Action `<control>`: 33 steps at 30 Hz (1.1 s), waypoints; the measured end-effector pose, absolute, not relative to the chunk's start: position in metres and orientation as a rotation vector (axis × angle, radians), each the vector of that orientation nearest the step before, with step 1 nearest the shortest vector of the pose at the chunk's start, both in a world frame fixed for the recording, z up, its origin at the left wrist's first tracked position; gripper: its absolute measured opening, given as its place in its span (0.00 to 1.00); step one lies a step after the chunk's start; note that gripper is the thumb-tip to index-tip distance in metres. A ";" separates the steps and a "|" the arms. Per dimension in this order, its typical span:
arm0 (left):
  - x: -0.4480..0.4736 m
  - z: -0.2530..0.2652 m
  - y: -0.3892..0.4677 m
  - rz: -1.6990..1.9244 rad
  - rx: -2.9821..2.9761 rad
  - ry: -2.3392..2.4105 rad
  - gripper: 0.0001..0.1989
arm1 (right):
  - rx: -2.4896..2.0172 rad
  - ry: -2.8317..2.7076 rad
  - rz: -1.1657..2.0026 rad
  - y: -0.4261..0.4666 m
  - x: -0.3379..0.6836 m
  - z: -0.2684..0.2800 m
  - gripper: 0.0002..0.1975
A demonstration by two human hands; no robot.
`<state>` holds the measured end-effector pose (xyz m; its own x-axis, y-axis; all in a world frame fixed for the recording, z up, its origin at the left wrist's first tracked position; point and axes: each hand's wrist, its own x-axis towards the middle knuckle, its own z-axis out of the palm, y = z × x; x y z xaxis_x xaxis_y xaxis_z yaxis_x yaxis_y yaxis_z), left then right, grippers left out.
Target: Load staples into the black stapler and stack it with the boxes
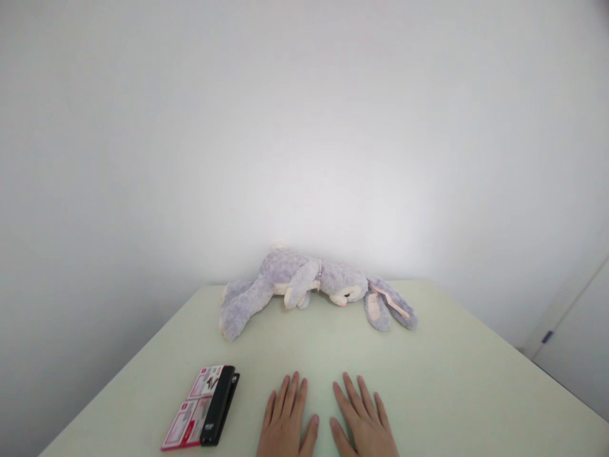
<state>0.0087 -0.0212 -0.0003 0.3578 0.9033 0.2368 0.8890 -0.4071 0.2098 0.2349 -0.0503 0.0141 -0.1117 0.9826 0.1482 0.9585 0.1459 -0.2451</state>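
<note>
My left hand (286,419) lies flat on the pale green table, palm down with its fingers apart, holding nothing. Beside it, my right hand (364,422) rests the same way, also bare. To the left of my left hand is a black stapler (219,406), lying lengthwise. Against its left side are two small pink-and-white printed boxes (183,422), one behind the other. Beyond both hands, a lilac plush rabbit (295,273) lies on its side, its long ears stretching right and its legs left. Neither hand touches any of these things.
The table (442,381) has its back edge close to a white wall (323,127), and the rabbit lies along that edge. A white door (580,343) with a dark fitting stands at the far right, past the table's right edge.
</note>
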 end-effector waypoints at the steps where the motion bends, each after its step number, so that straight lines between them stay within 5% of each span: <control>1: 0.009 0.000 -0.021 0.492 2.551 1.681 0.29 | -1.889 -2.150 0.131 -0.050 0.235 0.015 0.30; 33: 0.011 -0.003 -0.020 0.466 2.594 1.716 0.29 | -1.812 -2.046 0.235 -0.048 0.235 0.011 0.29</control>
<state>0.0108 -0.0203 -0.0035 0.3605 0.8996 0.2464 0.9006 -0.4045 0.1591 0.2352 -0.0478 0.0108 -0.0831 0.9800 0.1806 0.9137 0.1472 -0.3787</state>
